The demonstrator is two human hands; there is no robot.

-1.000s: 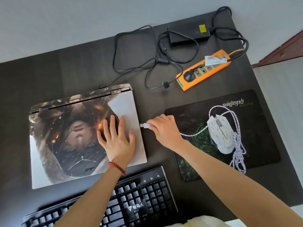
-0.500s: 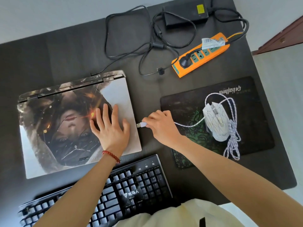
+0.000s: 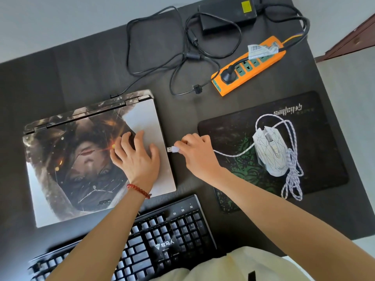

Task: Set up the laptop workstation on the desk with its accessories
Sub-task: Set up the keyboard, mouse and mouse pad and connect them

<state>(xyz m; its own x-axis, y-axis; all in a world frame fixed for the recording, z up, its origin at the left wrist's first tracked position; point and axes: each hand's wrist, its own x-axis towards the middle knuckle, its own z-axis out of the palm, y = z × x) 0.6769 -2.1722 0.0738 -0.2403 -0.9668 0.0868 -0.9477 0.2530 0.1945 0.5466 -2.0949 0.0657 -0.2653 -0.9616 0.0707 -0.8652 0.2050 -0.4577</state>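
Note:
A closed laptop (image 3: 67,163) with printed artwork on its lid lies on the dark desk (image 3: 60,74). My left hand (image 3: 135,157) rests flat on the lid near its right edge, fingers spread. My right hand (image 3: 196,154) pinches the USB plug (image 3: 172,149) of the white mouse's braided cable, its metal tip almost touching the laptop's right side. The white mouse (image 3: 271,151) sits on a black and green mouse pad (image 3: 233,138). A black keyboard (image 3: 162,238) lies in front, partly under my left forearm.
An orange power strip (image 3: 251,67) with one black plug in it lies at the back right. Behind it sits a black power brick (image 3: 227,15) with looped black cables (image 3: 154,57), one running to the laptop's rear. The desk's right edge is close to the mouse pad.
My right hand has brought the USB plug leftward, closer to the laptop's right side. My left hand stays pressed on the lid. The camera has tilted a little.

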